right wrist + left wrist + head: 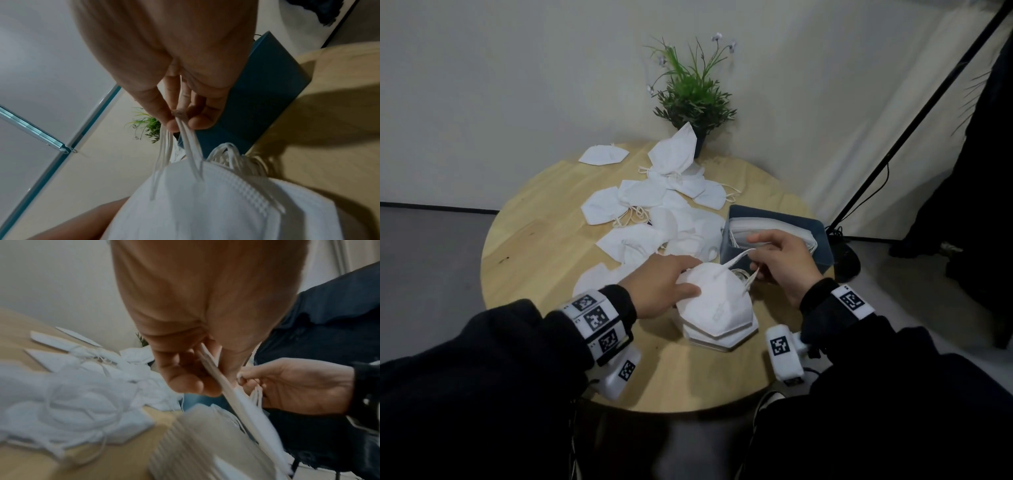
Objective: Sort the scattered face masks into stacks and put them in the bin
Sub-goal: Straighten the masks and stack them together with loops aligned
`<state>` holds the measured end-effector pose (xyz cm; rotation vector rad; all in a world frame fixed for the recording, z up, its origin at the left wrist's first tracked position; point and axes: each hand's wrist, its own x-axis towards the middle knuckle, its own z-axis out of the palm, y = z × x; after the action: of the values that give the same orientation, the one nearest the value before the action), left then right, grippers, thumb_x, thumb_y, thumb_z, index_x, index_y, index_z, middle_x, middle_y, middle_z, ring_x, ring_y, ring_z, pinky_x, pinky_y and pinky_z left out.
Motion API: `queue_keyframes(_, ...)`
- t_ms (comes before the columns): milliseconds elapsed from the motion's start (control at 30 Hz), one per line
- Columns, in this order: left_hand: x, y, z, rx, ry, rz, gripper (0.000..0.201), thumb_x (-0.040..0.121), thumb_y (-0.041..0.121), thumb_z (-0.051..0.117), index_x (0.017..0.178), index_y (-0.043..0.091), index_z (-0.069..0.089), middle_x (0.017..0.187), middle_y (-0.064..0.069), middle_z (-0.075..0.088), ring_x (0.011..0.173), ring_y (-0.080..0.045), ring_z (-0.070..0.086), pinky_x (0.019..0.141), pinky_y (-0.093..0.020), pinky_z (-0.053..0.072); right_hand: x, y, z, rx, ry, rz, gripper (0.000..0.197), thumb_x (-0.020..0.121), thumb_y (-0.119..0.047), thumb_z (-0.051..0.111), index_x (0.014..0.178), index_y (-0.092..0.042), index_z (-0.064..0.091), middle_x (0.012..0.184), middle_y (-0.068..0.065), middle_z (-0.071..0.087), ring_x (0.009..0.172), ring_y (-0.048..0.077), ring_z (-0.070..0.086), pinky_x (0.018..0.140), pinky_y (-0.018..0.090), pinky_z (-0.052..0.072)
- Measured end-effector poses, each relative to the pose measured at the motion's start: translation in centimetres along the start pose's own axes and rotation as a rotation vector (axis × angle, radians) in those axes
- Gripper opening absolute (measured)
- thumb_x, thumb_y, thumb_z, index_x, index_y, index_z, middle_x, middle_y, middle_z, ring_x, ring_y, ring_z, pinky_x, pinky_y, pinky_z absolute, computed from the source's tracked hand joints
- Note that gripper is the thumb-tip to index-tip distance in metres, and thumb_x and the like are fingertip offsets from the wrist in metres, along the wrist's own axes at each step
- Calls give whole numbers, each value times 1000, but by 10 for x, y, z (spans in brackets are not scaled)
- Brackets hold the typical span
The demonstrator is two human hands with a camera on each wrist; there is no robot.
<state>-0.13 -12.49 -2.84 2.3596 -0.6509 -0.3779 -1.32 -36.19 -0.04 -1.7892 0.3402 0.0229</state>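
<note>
A white folded face mask [717, 301] is held just above a stack of masks [722, 337] near the front of the round wooden table [544, 246]. My left hand [685, 279] grips the mask's left edge between thumb and fingers [185, 382]. My right hand [756, 265] pinches the mask's ear loops [189, 146] and pulls them up toward the right. The blue bin [822, 253] stands just behind my right hand with a stack of masks inside. Several loose masks [654, 212] lie scattered over the table's middle and back.
A potted green plant [693, 99] stands at the table's far edge against the wall. A black stand pole [893, 144] slants down to the floor on the right. Bare wood shows at the table's left and front.
</note>
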Motion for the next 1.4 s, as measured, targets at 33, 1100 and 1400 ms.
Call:
queue_keyframes(33,1,1,6,18,21,-16,43,96,30,69,139,26,62,126,4,70,112,-17,63,92,-30,48,1,2,-2,-10,1,-15,19,93,6,64,105,-7,68,75,11,64,60,15,61,58,28,51)
queue_keyframes(1100,-1,13,14,610,-133,-216,35,85,12,70,65,14,42,69,-6,49,57,-20,45,50,-31,34,-30,52,1,-1163,-334,-98,31,70,-28,84,95,-15,72,99,4,74,95,27,66,78,30,52)
queue_keyframes(1400,3,2,13,460,-149,-288,18,75,12,80,74,11,62,70,-2,60,65,-21,57,49,-26,34,-30,55,7,-1154,-319,-85,22,71,-29,81,86,-20,66,94,3,74,89,25,66,75,29,53)
